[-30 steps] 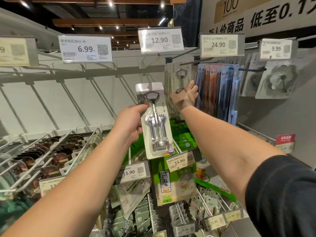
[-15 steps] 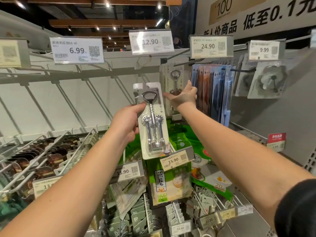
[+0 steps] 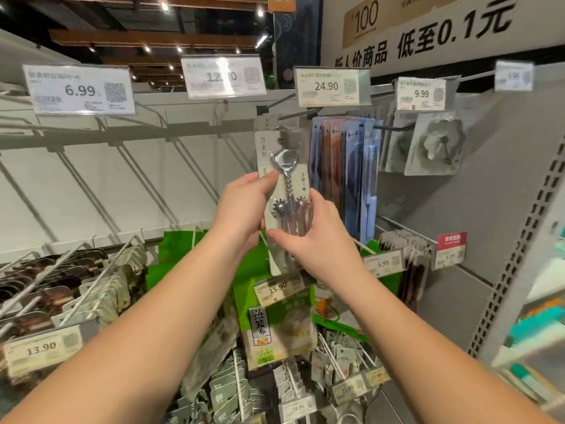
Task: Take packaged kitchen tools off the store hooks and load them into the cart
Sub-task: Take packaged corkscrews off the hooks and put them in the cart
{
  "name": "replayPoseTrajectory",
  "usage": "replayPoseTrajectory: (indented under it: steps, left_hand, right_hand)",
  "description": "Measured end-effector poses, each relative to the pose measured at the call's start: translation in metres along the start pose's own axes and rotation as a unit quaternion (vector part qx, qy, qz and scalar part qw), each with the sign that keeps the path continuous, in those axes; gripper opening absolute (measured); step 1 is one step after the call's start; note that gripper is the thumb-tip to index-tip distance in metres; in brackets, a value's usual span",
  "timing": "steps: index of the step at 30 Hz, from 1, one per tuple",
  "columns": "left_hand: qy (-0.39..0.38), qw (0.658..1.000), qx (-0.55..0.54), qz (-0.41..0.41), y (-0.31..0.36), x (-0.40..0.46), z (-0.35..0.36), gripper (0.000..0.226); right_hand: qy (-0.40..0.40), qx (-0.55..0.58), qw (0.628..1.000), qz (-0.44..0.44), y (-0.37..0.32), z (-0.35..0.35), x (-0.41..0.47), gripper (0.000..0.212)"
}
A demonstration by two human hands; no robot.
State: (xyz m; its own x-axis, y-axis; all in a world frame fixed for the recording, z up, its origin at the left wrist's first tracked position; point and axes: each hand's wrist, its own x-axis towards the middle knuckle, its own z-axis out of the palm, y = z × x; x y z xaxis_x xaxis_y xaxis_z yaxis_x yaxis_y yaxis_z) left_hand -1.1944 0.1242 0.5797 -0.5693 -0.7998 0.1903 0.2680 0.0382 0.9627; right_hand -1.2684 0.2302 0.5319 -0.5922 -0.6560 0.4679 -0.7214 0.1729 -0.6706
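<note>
Both hands, left hand (image 3: pixel 241 206) and right hand (image 3: pixel 315 234), pinch a packaged corkscrew (image 3: pixel 286 209) between curled fingers just before its hook (image 3: pixel 287 113), seemingly freed, so carrying it to the unseen cart comes next, clear of the price tags (image 3: pixel 275 290) below.

The right hand (image 3: pixel 318 231), which earlier reached up to the packs on the hook at upper centre of the frame, now grips the right edge of a clear blister pack holding a silver winged corkscrew (image 3: pixel 286 206). The left hand (image 3: pixel 241 212) has carried its grip from left of centre to mid-frame. The pack, earlier held by that hand alone, sits pinched between both hands.
</note>
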Motion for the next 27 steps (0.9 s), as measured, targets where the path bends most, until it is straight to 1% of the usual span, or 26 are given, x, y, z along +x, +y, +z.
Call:
replayPoseTrajectory:
  steps: [2,4,6,8,11,14,16,19,22,23,24,26,27]
  left_hand:
    - [-0.017,1.000,-0.005,0.013,0.001,-0.002,0.013,0.021]
    - [-0.031,0.999,0.004,0.034,0.002,-0.004,0.024,0.033]
    - [-0.044,0.998,0.004,0.041,0.002,-0.006,0.032,0.037]
    - [-0.058,0.998,0.003,0.037,0.004,-0.007,0.037,0.039]
    - [-0.077,0.997,-0.011,0.019,0.004,-0.005,0.042,0.045]
    - [-0.089,0.996,-0.021,0.019,0.006,-0.003,0.044,0.029]
    - [-0.095,0.995,-0.012,0.019,0.009,-0.001,0.044,0.027]
    - [-0.114,0.993,-0.012,0.014,0.014,0.001,0.044,0.014]
    - [-0.112,0.993,0.008,0.018,0.015,0.006,0.043,0.013]
    - [-0.109,0.993,0.024,0.026,0.016,0.007,0.041,0.016]
    - [-0.102,0.994,0.034,0.034,0.017,0.008,0.041,0.024]
    - [-0.092,0.994,0.043,0.043,0.019,0.009,0.041,0.058]
    - [-0.095,0.993,0.043,0.051,0.020,0.011,0.041,0.069]
  right_hand:
    - [0.019,-0.012,1.000,0.006,0.003,-0.003,0.000,0.112]
    - [0.040,-0.018,0.999,0.013,0.007,-0.010,0.000,0.112]
    - [0.053,-0.010,0.998,0.012,0.010,-0.018,-0.002,0.105]
    - [0.061,0.004,0.998,0.010,0.014,-0.025,-0.005,0.096]
    - [0.080,0.028,0.996,0.011,0.017,-0.030,-0.005,0.090]
    - [0.102,0.046,0.994,0.010,0.019,-0.030,-0.001,0.087]
    - [0.109,0.052,0.993,0.014,0.019,-0.030,0.002,0.088]
    - [0.119,0.058,0.991,0.018,0.017,-0.029,0.008,0.089]
    - [0.127,0.064,0.990,0.015,0.017,-0.028,0.014,0.090]
    - [0.127,0.060,0.990,0.014,0.017,-0.028,0.016,0.090]
    - [0.128,0.054,0.990,0.012,0.017,-0.029,0.017,0.089]
    - [0.134,0.049,0.990,0.007,0.017,-0.032,0.021,0.088]
    - [0.136,0.050,0.989,0.005,0.016,-0.032,0.022,0.087]
